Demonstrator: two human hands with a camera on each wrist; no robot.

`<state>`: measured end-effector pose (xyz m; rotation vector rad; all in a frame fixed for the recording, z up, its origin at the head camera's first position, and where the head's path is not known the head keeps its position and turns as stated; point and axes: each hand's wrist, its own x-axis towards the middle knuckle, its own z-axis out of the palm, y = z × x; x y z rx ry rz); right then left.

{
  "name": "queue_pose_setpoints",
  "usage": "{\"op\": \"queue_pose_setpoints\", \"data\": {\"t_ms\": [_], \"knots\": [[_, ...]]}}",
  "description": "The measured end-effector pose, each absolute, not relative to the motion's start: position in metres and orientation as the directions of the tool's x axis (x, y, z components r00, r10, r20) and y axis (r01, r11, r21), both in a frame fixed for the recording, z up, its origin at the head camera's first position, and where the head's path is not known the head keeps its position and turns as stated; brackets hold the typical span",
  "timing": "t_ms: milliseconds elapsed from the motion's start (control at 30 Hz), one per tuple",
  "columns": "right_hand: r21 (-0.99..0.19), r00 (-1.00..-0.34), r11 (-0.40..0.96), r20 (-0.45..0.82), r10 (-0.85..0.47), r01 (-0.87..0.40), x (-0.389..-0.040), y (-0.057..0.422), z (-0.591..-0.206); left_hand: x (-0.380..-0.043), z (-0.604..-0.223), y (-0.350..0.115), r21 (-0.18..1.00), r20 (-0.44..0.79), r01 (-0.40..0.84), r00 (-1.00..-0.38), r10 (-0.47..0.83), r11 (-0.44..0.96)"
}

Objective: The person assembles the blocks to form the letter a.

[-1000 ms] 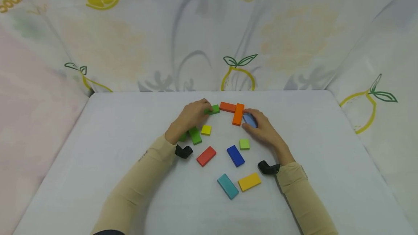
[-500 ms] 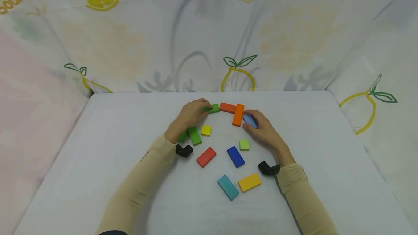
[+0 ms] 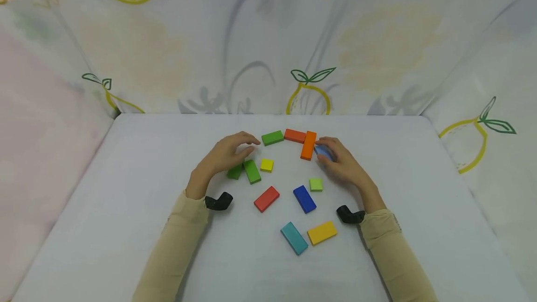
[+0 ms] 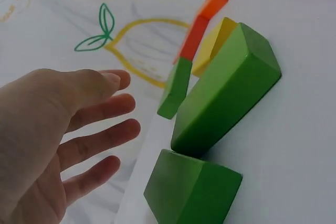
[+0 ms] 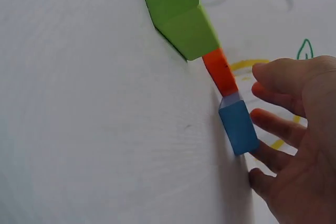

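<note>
My left hand [image 3: 228, 153] hovers with fingers spread just left of a green block [image 3: 272, 138] at the back, holding nothing. Beneath its palm side lie two more green blocks, one upright-slanted [image 3: 252, 171] and one partly hidden behind the hand [image 3: 235, 172]; both look large in the left wrist view. The right hand [image 3: 344, 164] is beside a light blue block [image 3: 324, 153], fingers loosely bent and thumb apart from it. In the right wrist view, the fingertips are right at the far side of that blue block [image 5: 239, 128]. An orange block [image 3: 308, 146] adjoins it, with a red-orange block [image 3: 295, 135] beyond.
Nearer on the white table [image 3: 105, 227] lie a yellow cube [image 3: 266, 165], a red block [image 3: 266, 199], a dark blue block [image 3: 304, 199], a lime cube [image 3: 316, 185], a teal block [image 3: 294, 238] and an amber block [image 3: 322, 233]. Printed cloth [image 3: 180, 59] hangs behind.
My left hand has let go of the back green block and drawn away to the left, fingers opening. The right thumb has loosened from the light blue block, which stays in place.
</note>
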<state>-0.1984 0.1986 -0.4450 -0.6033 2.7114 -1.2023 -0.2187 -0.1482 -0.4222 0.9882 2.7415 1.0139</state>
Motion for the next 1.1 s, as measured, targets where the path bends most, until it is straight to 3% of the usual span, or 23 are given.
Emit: {"op": "queue_pose_setpoints", "data": {"t_ms": [233,400,533,800,1100], "knots": [[-0.728,-0.895,0.601,0.041,-0.444,-0.331,-0.2,0.195,-0.437,-0.206,-0.416,-0.139,0.57,0.195,0.617,-0.744,0.64,0.543],[-0.701,-0.898,0.644,-0.013,-0.44,-0.305,-0.198,0.19,-0.441,-0.2,-0.422,-0.126,0.544,0.108,0.628,-0.71,0.696,0.557],[-0.656,-0.897,0.683,-0.023,-0.441,-0.32,-0.196,0.185,-0.441,-0.197,-0.427,-0.122,0.533,0.046,0.609,-0.714,0.699,0.587],[-0.594,-0.895,0.719,0.005,-0.446,-0.361,-0.197,0.178,-0.44,-0.197,-0.43,-0.12,0.546,0.045,0.606,-0.71,0.702,0.578],[-0.615,-0.904,0.702,0.04,-0.426,-0.359,-0.2,0.178,-0.449,-0.199,-0.43,-0.121,0.567,0.007,0.591,-0.7,0.714,0.574]]}}
